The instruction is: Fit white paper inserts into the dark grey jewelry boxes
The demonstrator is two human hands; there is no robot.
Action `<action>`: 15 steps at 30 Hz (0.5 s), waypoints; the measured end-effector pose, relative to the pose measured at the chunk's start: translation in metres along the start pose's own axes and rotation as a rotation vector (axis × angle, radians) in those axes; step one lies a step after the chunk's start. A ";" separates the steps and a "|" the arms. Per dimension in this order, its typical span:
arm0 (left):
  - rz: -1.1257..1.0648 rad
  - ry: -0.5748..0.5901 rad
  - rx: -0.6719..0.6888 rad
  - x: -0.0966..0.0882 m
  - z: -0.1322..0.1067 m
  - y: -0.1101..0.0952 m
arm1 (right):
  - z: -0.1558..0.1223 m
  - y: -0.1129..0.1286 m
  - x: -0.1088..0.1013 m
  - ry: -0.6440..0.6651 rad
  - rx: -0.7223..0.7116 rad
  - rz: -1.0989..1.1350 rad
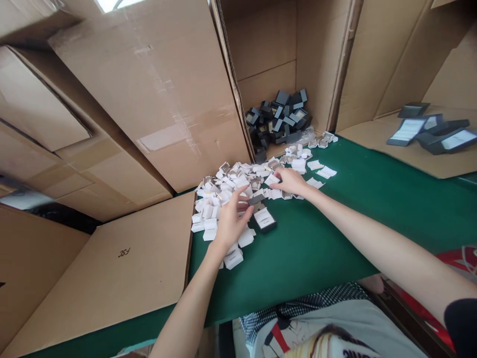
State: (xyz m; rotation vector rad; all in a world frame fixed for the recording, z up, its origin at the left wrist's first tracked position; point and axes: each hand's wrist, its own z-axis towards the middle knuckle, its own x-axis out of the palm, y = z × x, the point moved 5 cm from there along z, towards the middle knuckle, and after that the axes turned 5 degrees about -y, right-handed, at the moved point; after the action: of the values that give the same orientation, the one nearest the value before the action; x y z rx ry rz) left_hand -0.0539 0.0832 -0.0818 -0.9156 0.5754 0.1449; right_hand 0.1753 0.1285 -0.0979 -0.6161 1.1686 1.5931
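My left hand [231, 219] rests on the green table [335, 223] with its fingers curled round a small dark box [262, 217] that stands open, a white insert showing inside. My right hand [289, 181] reaches further back into a heap of small white inserts [223, 196], its fingers bent and pinching at one of them. More white inserts [320, 171] lie scattered to the right of that hand.
A large open carton [268, 59] behind the heap holds several dark boxes [279, 119]. Big cardboard cartons [149, 89] fill the left side, with a flat flap [122, 263] lying on the table. Dark open boxes [432, 132] sit on cardboard at the right.
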 end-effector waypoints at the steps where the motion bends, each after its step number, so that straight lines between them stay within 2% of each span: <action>1: -0.035 -0.016 -0.030 -0.002 0.001 0.001 | -0.001 0.000 -0.003 -0.012 -0.004 0.022; 5: -0.204 -0.063 -0.144 -0.009 0.005 0.006 | -0.008 0.010 -0.021 -0.079 -0.068 0.117; 10: -0.345 -0.122 -0.219 -0.015 0.008 0.008 | -0.033 0.041 -0.050 -0.166 -0.249 0.592; 13: -0.337 -0.145 -0.212 -0.016 0.008 0.008 | -0.051 0.062 -0.061 -0.131 -0.336 0.755; 15: -0.319 -0.146 -0.207 -0.016 0.007 0.008 | -0.060 0.074 -0.061 -0.046 -0.382 0.745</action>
State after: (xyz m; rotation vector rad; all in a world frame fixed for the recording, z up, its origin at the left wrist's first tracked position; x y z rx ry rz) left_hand -0.0673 0.0959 -0.0759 -1.1751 0.2762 -0.0170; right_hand 0.1193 0.0478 -0.0423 -0.3880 1.1291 2.4866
